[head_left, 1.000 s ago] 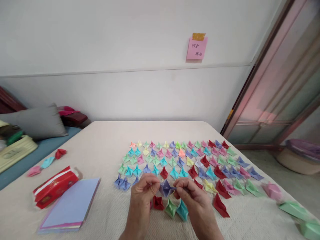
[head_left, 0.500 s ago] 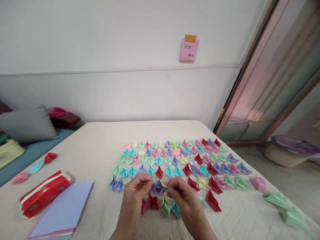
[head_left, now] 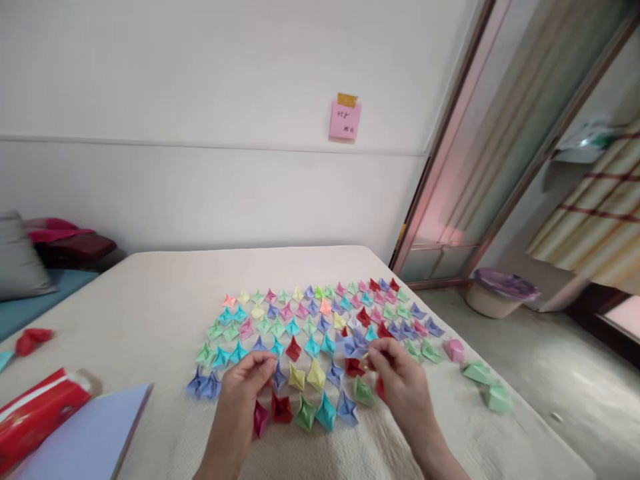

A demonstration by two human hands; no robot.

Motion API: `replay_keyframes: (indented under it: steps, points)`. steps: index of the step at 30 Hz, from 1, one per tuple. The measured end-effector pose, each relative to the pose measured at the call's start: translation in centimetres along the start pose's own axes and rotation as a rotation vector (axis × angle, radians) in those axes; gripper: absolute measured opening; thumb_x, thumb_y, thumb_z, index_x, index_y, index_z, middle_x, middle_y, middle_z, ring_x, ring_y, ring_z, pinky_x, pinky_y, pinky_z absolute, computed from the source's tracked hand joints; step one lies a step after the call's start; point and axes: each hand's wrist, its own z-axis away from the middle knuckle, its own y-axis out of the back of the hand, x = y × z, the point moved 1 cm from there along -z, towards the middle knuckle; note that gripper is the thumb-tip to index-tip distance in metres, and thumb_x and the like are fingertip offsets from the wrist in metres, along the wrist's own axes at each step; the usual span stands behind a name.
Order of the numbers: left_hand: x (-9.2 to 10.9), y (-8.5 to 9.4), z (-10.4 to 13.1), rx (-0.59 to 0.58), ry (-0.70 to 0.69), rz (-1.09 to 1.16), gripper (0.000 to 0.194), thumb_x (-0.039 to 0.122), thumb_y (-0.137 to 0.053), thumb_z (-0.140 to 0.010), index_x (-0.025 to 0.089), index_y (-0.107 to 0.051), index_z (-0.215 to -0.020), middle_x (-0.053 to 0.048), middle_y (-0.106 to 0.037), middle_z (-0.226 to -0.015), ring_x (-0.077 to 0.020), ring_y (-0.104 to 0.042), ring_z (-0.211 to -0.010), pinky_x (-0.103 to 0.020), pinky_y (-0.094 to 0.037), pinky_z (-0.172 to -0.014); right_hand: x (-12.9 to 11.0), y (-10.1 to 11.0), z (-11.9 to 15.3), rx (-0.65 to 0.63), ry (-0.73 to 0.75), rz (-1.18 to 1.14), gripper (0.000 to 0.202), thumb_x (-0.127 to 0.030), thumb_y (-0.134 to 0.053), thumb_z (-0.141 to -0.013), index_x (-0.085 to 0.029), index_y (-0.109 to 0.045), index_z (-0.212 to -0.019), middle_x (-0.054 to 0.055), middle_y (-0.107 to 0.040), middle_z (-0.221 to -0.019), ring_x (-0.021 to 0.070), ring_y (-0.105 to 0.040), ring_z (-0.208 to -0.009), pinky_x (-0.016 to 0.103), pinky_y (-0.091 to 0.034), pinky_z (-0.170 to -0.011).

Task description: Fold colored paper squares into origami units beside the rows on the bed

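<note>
Small folded paper pieces in many colours stand in rows on the cream cloth (head_left: 190, 440). My right hand (head_left: 403, 383) pinches a light purple folded piece (head_left: 351, 345) by its right side, raised over the rows and slightly blurred. My left hand (head_left: 243, 393) is apart from that piece, thumb and forefinger pressed together; whether anything is between them cannot be made out. A blue-purple piece (head_left: 279, 377) stands right beside its fingertips. Between the hands are two yellow pieces (head_left: 316, 375), with a green one (head_left: 305, 413) and a cyan one (head_left: 327, 411) nearer me.
At the left lie a red packet (head_left: 43, 413), a stack of purple paper (head_left: 95, 437) and a red folded piece (head_left: 33, 340). A pink piece (head_left: 455, 350) and green pieces (head_left: 499, 398) lie near the right edge. A lined bin (head_left: 493, 300) stands on the floor.
The view has turned to the right. My hands have moved apart; the purple piece has left my left fingertips and gone right and up with my right hand, uncovering pieces between them.
</note>
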Motion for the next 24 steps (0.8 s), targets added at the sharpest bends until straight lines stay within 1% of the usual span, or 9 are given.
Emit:
replay_keyframes:
  steps: [2,3,5,7,10,13,17,20,24]
  points:
    - [0.0,-0.1,-0.1,-0.024,-0.005,-0.013,0.02,0.035,-0.074,-0.074,0.016,-0.07,-0.08,0.003,-0.059,-0.065,-0.0101,-0.049,-0.06,-0.019,-0.038,-0.057,-0.1,2.3,-0.7,0.158,-0.025,0.096,0.018,-0.038,-0.056,-0.081,-0.021,-0.057,-0.075,0.0,-0.062,-0.063,0.0191,-0.059,-0.062,0.03,-0.046,-0.062]
    - [0.0,-0.2,-0.2,-0.037,-0.004,-0.017,0.02,0.035,-0.073,-0.074,0.016,-0.07,-0.079,0.003,-0.059,-0.065,-0.0104,-0.05,-0.06,-0.019,-0.038,-0.057,-0.1,3.3,-0.9,0.203,-0.033,0.129,0.019,-0.038,-0.055,-0.081,-0.021,-0.057,-0.075,0.001,-0.062,-0.063,0.0196,-0.059,-0.063,0.031,-0.046,-0.063]
    - [0.0,-0.3,-0.1,-0.054,0.01,-0.014,0.02,0.035,-0.073,-0.074,0.016,-0.07,-0.078,0.002,-0.06,-0.066,-0.0111,-0.051,-0.061,-0.02,-0.039,-0.058,0.2,4.9,-1.0,0.252,-0.044,0.18,0.019,-0.039,-0.054,-0.08,-0.021,-0.058,-0.077,0.001,-0.064,-0.065,0.0208,-0.061,-0.064,0.032,-0.046,-0.064]
    - [0.1,-0.3,-0.1,-0.054,0.027,-0.001,0.022,0.036,-0.075,-0.071,0.016,-0.071,-0.077,0.001,-0.062,-0.067,-0.0116,-0.052,-0.062,-0.02,-0.04,-0.058,1.0,6.1,-0.4,0.28,-0.06,0.237,0.02,-0.041,-0.055,-0.078,-0.021,-0.058,-0.076,0.002,-0.065,-0.065,0.0224,-0.062,-0.065,0.033,-0.046,-0.065]
    - [0.3,-0.3,0.0,-0.021,0.035,0.004,0.024,0.038,-0.078,-0.066,0.015,-0.071,-0.073,0.0,-0.064,-0.068,-0.0122,-0.055,-0.063,-0.02,-0.042,-0.059,3.3,7.2,1.4,0.33,-0.104,0.333,0.02,-0.042,-0.054,-0.073,-0.022,-0.056,-0.07,0.005,-0.066,-0.064,0.0253,-0.062,-0.065,0.035,-0.044,-0.064]
    - [0.6,-0.4,0.2,0.007,0.046,0.009,0.027,0.039,-0.08,-0.06,0.016,-0.072,-0.071,-0.001,-0.066,-0.068,-0.0128,-0.056,-0.062,-0.02,-0.043,-0.058,6.4,7.9,3.1,0.375,-0.162,0.409,0.021,-0.044,-0.053,-0.07,-0.023,-0.055,-0.068,0.008,-0.068,-0.066,0.0288,-0.063,-0.067,0.037,-0.043,-0.065]
    - [0.7,-0.8,0.5,0.007,0.066,0.007,0.031,0.041,-0.081,-0.057,0.015,-0.072,-0.071,-0.001,-0.065,-0.067,-0.0129,-0.055,-0.058,-0.021,-0.043,-0.053,9.6,8.2,3.5,0.351,-0.22,0.452,0.018,-0.041,-0.049,-0.069,-0.025,-0.052,-0.062,0.007,-0.066,-0.059,0.027,-0.062,-0.06,0.036,-0.043,-0.06]
    - [0.6,-0.9,0.5,-0.04,0.094,0.034,0.03,0.041,-0.081,-0.06,0.015,-0.071,-0.071,0.0,-0.063,-0.065,-0.0118,-0.054,-0.055,-0.019,-0.041,-0.049,10.6,8.0,3.3,0.342,-0.24,0.471,0.015,-0.037,-0.046,-0.069,-0.026,-0.048,-0.058,0.006,-0.065,-0.056,0.0262,-0.061,-0.057,0.035,-0.043,-0.059]
    - [0.5,-1.0,0.6,-0.086,0.107,0.065,0.027,0.039,-0.08,-0.064,0.015,-0.071,-0.073,0.001,-0.062,-0.065,-0.0107,-0.053,-0.054,-0.019,-0.042,-0.048,11.0,7.2,3.6,0.307,-0.235,0.476,0.015,-0.036,-0.048,-0.07,-0.026,-0.048,-0.058,0.004,-0.064,-0.055,0.0253,-0.06,-0.056,0.034,-0.042,-0.059]
